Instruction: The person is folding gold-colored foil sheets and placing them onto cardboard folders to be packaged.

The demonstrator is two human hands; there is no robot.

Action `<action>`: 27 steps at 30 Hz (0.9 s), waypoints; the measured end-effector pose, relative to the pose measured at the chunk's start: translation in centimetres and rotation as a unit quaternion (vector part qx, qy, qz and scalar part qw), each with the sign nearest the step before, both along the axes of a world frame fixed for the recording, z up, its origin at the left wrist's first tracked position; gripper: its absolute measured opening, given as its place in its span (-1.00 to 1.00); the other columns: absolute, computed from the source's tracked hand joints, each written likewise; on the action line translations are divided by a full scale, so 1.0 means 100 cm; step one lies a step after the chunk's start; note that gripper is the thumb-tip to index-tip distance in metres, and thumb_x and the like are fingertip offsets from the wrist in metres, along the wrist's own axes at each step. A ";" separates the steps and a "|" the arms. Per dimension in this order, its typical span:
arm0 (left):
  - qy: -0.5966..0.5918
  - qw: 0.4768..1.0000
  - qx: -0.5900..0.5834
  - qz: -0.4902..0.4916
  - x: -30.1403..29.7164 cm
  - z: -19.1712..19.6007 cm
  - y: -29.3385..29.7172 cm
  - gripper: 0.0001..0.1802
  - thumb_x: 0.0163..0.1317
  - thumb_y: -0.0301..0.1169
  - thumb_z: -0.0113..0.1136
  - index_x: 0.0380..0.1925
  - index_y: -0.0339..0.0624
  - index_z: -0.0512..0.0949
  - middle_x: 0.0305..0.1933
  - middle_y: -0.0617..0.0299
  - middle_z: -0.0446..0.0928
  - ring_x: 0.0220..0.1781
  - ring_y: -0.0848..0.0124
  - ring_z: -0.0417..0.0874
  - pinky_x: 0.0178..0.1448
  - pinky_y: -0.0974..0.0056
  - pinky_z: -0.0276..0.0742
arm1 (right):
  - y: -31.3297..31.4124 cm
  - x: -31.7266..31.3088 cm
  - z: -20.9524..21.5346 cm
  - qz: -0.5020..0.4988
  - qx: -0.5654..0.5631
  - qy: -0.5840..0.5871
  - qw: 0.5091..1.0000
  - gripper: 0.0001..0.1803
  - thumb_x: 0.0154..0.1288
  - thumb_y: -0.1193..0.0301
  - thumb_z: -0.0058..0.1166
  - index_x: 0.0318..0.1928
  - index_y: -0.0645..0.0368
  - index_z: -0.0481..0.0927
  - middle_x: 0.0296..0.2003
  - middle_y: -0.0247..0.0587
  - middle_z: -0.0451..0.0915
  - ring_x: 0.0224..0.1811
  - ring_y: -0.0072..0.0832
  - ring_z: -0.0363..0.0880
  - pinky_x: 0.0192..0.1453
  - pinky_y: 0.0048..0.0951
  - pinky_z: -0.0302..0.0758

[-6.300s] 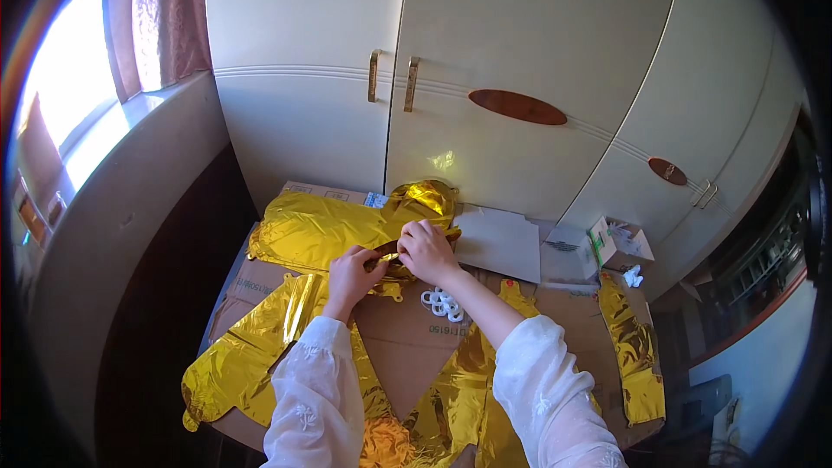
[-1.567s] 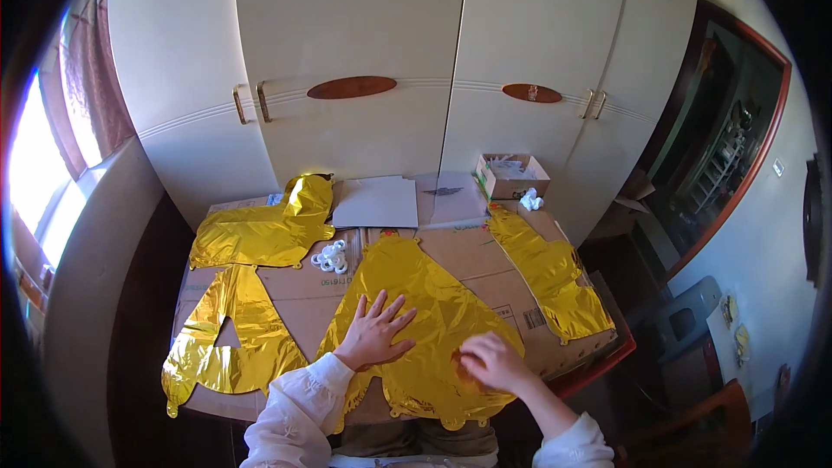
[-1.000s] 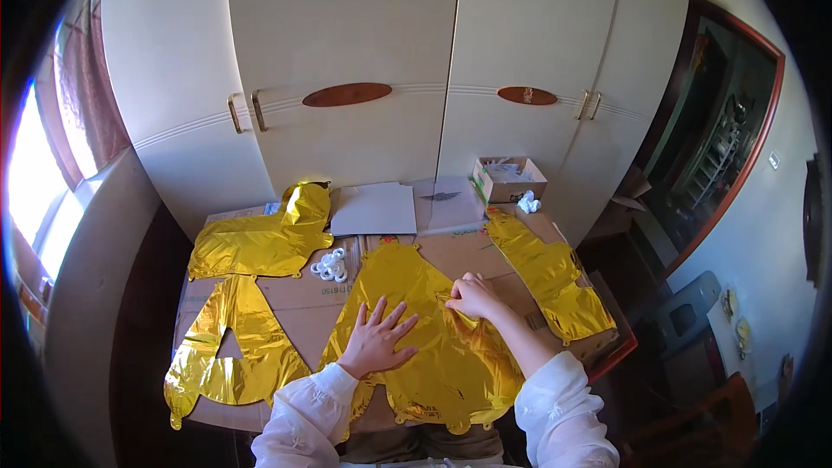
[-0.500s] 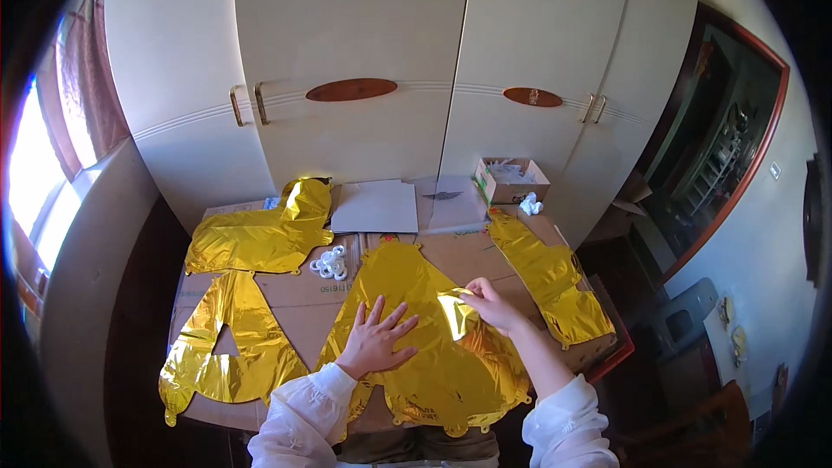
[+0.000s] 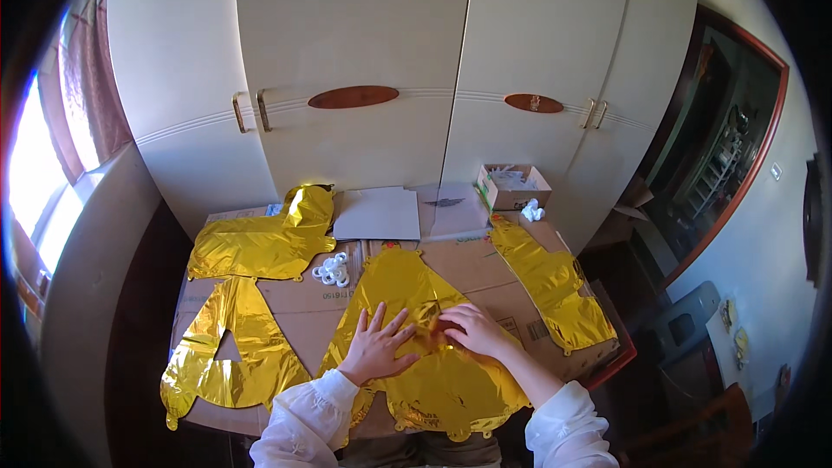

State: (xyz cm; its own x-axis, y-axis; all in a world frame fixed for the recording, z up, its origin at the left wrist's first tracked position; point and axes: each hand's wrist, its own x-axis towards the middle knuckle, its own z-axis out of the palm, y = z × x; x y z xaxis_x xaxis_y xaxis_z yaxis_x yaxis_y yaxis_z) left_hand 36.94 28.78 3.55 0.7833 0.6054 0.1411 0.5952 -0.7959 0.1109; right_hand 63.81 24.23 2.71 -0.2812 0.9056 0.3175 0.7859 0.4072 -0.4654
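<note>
A flat, uninflated gold foil balloon (image 5: 455, 394) lies right in front of me, its narrower end pointing away. My left hand (image 5: 378, 350) rests on its left part, palm down with the fingers spread. Over the middle of the same balloon, my right hand (image 5: 475, 330) has its fingers curled together on a bunched bit of foil, which is partly hidden under the fingertips. To the left lies another flat gold balloon, shaped like an A (image 5: 253, 316).
More gold foil (image 5: 247, 249) lies at the back left, and a gold balloon (image 5: 555, 286) at the right. Small white rolls (image 5: 331, 270) sit behind the centre balloon. Grey board (image 5: 377, 215), an open carton (image 5: 527, 199) and a crumpled white piece (image 5: 532, 211) line the back, before tall cabinets (image 5: 355, 35).
My right hand has moved left and down, bringing the lifted foil flap down onto the balloon. The left hand stays almost in place.
</note>
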 end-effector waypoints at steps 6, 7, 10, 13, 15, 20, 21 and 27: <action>-0.010 1.000 0.000 0.004 0.000 -0.006 0.003 -0.07 0.26 0.32 -0.12 0.42 -0.15 0.24 0.53 0.22 0.17 0.58 -0.10 0.01 0.53 -0.34 -0.16 | 0.000 -0.004 0.006 0.010 -0.008 -0.102 0.995 -0.56 0.32 0.14 0.16 0.13 0.07 0.60 0.21 -0.31 0.55 0.30 -0.32 0.42 0.36 -0.24 0.31; -0.003 1.000 0.000 0.004 0.000 -0.005 0.002 -0.06 0.25 0.32 -0.12 0.42 -0.16 0.23 0.53 0.22 0.17 0.58 -0.09 0.01 0.53 -0.33 -0.17 | 0.000 -0.003 0.007 0.011 -0.026 -0.118 0.993 -0.52 0.32 0.11 0.15 0.17 0.05 0.58 0.24 -0.33 0.52 0.33 -0.33 0.39 0.38 -0.22 0.28; -0.002 1.000 0.000 0.005 0.001 -0.005 0.002 -0.05 0.25 0.33 -0.12 0.44 -0.16 0.20 0.53 0.22 0.18 0.58 -0.09 0.01 0.53 -0.33 -0.17 | 0.004 -0.002 0.014 0.020 -0.070 -0.180 0.981 -0.39 0.30 0.03 0.16 0.28 0.00 0.48 0.34 -0.37 0.41 0.42 -0.37 0.28 0.41 -0.14 0.23; -0.020 1.000 -0.009 0.010 0.000 -0.004 0.001 -0.03 0.25 0.33 -0.12 0.45 -0.17 0.16 0.53 0.21 0.19 0.57 -0.09 0.03 0.53 -0.33 -0.17 | 0.014 0.001 0.019 0.036 -0.118 -0.227 0.966 -0.20 0.24 -0.11 0.15 0.39 -0.03 0.34 0.44 -0.39 0.25 0.51 -0.36 0.10 0.45 -0.03 0.15; -0.030 0.999 -0.017 0.014 0.001 -0.003 0.001 -0.02 0.25 0.33 -0.11 0.46 -0.17 0.13 0.52 0.21 0.20 0.57 -0.09 0.04 0.53 -0.33 -0.17 | 0.020 0.002 0.023 0.043 -0.149 -0.249 0.956 -0.07 0.18 -0.21 0.15 0.45 -0.04 0.24 0.49 -0.39 0.16 0.56 -0.33 0.00 0.48 0.02 0.09; -0.036 0.999 -0.014 0.008 0.000 -0.007 0.001 0.01 0.25 0.34 -0.10 0.47 -0.18 0.09 0.51 0.18 0.21 0.56 -0.08 0.06 0.52 -0.35 -0.15 | 0.023 0.000 0.032 0.046 -0.188 -0.283 0.939 0.14 0.06 -0.34 0.16 0.52 -0.04 0.07 0.53 -0.35 0.05 0.58 -0.21 -0.06 0.50 0.04 0.01; -0.052 0.999 -0.011 0.011 -0.001 -0.009 0.001 0.00 0.25 0.34 -0.10 0.47 -0.18 0.10 0.50 0.17 0.22 0.56 -0.08 0.07 0.51 -0.36 -0.15 | 0.024 -0.002 0.033 0.047 -0.189 -0.291 0.937 0.15 0.04 -0.34 0.17 0.52 -0.04 0.06 0.53 -0.35 0.05 0.58 -0.21 -0.06 0.50 0.05 0.02; -0.070 0.996 0.056 -0.011 0.004 0.008 -0.006 -0.18 0.34 0.26 -0.14 0.35 -0.14 0.32 0.40 0.13 0.35 0.52 0.04 0.17 0.47 -0.41 -0.09 | 0.025 -0.005 0.040 0.030 -0.207 -0.276 0.938 0.22 -0.09 -0.29 0.31 0.50 -0.05 0.05 0.51 -0.32 0.08 0.58 -0.22 -0.06 0.50 0.05 0.02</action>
State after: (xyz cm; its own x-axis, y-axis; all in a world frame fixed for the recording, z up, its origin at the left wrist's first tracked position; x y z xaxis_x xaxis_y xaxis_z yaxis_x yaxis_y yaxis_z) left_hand 37.31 28.22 4.31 0.7638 0.5634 0.3150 0.5631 -0.8201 0.1013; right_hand 63.30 26.77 6.66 -0.3539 0.8963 -0.2674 0.9350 0.3323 -0.1234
